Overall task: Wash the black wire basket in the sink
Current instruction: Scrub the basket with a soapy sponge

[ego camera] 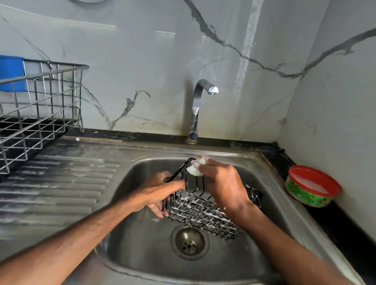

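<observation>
Over sink (134, 261): your L hand (156, 193) gripped black wire basket (200, 212).
R hand (222, 184): pinched soapy pad (195, 170), scrubbing rim.
Next: rinse w/ tap (197, 111).

Wire basket (202, 213) in the sink (143, 257), tap (196, 107) behind, dish rack (29, 113) left, tub (308, 195) right.

Black wire basket (202, 210), red-rimmed green tub (310, 186), blue bin (5, 71), grey-veined wall (144, 50).

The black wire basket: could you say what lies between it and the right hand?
A soapy white pad, which the right hand presses on the basket; head view.
</observation>
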Demonstrator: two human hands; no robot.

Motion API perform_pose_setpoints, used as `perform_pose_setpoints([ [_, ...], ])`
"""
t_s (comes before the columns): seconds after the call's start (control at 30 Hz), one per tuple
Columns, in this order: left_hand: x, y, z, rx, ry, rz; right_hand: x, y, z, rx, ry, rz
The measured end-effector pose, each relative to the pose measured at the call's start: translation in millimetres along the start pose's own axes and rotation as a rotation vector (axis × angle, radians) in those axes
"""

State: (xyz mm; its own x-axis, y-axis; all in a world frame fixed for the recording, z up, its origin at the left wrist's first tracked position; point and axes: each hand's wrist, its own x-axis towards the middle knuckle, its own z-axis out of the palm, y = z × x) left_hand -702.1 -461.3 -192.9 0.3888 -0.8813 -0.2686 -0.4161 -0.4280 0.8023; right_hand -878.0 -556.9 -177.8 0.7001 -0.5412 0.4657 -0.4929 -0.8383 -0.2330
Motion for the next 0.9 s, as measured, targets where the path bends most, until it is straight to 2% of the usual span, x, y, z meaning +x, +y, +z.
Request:
perform_pose_setpoints([
  [0.2,-13.7,5.5,-2.9,-0.060,-0.051,-0.045,-3.8,51.8,-6.1,0.000,-0.048,0.398],
  [0.3,-15.4,5.6,-6.5,-0.063,-0.051,-0.040,-7.0,72.4,-7.4,0.025,-0.063,0.517],
  [0.43,-11.5,4.5,-5.2,-0.028,-0.032,-0.036,-2.0,56.5,-7.8,-0.042,-0.066,0.492],
  [0.63,-2.0,-1.9,-4.3,-0.064,-0.020,-0.035,7.2,-5.6,4.3,-0.002,-0.121,0.113],
  [0.7,-0.9,-2.1,-4.4,-0.068,-0.030,-0.037,7.8,5.3,0.3,0.004,-0.117,0.162],
  [0.9,1.6,-6.4,-7.5,-0.088,-0.042,-0.067,-1.8,80.1,-6.4,-0.053,-0.117,0.471],
])
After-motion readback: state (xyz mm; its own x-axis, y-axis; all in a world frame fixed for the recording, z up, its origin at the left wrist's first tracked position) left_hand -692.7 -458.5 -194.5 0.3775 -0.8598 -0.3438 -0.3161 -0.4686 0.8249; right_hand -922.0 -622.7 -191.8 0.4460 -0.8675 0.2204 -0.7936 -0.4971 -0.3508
